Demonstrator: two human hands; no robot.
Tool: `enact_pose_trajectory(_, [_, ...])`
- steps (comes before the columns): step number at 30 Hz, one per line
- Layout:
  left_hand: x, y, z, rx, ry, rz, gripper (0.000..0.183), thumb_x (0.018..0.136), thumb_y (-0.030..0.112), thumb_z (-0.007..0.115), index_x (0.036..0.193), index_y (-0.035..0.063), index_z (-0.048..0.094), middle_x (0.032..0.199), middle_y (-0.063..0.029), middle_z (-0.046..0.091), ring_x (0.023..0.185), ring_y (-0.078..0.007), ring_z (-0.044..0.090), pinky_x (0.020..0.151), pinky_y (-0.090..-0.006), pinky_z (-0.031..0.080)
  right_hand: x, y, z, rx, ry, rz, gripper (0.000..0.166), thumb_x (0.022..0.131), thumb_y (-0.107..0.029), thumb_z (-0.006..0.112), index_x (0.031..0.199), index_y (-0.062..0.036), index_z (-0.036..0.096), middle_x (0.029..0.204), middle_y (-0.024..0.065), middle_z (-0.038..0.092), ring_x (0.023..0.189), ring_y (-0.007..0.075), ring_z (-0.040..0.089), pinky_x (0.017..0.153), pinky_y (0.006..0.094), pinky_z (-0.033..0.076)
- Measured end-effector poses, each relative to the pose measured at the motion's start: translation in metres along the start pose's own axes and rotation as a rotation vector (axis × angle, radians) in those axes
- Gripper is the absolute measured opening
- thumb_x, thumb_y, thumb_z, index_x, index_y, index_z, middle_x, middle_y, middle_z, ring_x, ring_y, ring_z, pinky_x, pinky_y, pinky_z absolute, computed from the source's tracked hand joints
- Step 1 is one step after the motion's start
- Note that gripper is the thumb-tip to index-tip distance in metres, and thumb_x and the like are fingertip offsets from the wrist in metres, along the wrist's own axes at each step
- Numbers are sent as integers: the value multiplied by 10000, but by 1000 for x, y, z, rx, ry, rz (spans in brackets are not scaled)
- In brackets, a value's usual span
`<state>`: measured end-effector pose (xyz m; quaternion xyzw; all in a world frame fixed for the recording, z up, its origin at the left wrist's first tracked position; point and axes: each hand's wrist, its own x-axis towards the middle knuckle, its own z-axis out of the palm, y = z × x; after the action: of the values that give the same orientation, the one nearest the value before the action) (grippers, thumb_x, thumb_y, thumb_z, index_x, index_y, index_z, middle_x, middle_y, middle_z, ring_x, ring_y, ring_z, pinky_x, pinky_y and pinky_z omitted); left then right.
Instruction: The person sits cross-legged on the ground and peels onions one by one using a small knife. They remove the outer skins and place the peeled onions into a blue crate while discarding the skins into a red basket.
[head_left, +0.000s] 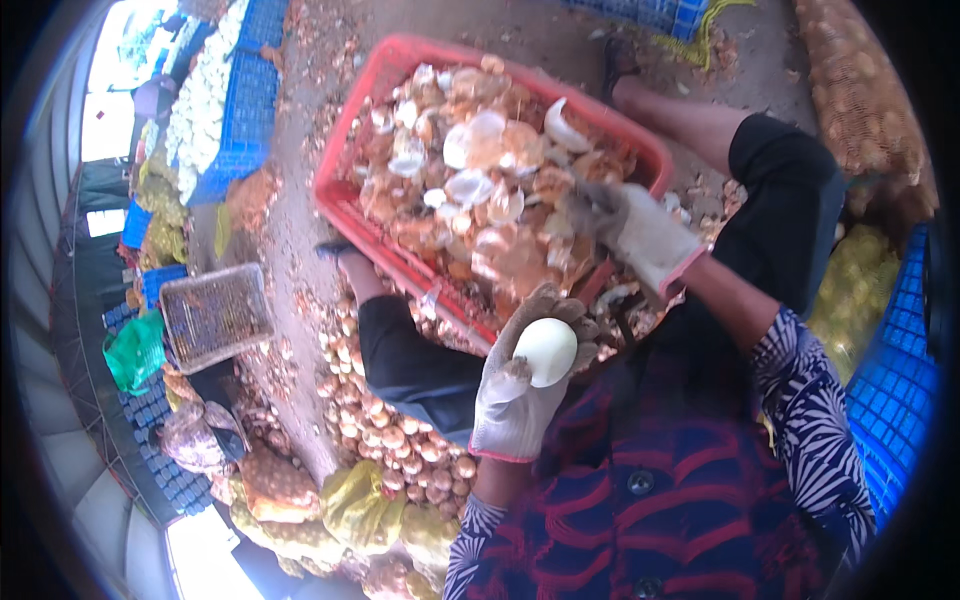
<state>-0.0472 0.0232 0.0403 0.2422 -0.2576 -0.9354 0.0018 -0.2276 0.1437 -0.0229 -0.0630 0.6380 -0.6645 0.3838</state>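
A peeled white onion (550, 351) rests in my left hand (525, 382), which wears a knitted glove with a soiled palm. The gloved fingers curl around its far side and the thumb lies against it. My right hand (630, 225), gloved too, is over the right part of a red plastic crate (427, 289). Its dark fingers are blurred, so whether they hold anything is unclear. Onion skins (487, 187), papery brown and white, heap the crate between my legs. A thick curved white onion layer (565, 127) lies near the crate's far edge.
Unpeeled onions (397, 442) pile beside my left leg. Blue crates hold peeled onions (202, 97) at upper left. An old crate (217, 315) sits at left, near a person (199, 439). Mesh sacks (862, 97) and a blue crate (896, 382) stand at right. Skins litter the ground.
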Motion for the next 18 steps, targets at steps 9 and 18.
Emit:
enact_pose_trajectory(9, [168, 26, 96, -46, -50, -78, 274, 1000, 182, 583, 1189, -15, 565, 1178, -164, 640, 1144, -324, 616, 1025, -536, 507, 6, 26, -21, 344, -76, 168, 221, 964, -98, 656, 1169, -17, 656, 899, -35, 666, 684, 63, 593, 549, 239, 460])
enact_pose_trajectory(18, [368, 60, 262, 172, -194, 191, 461, 996, 338, 628, 1301, 35, 462, 1260, -157, 582, 1097, -317, 581, 926, -522, 491, -6, 1, -23, 283, -152, 305, 452, 973, -237, 683, 1329, 10, 554, 1015, 32, 713, 621, 86, 620, 528, 232, 491])
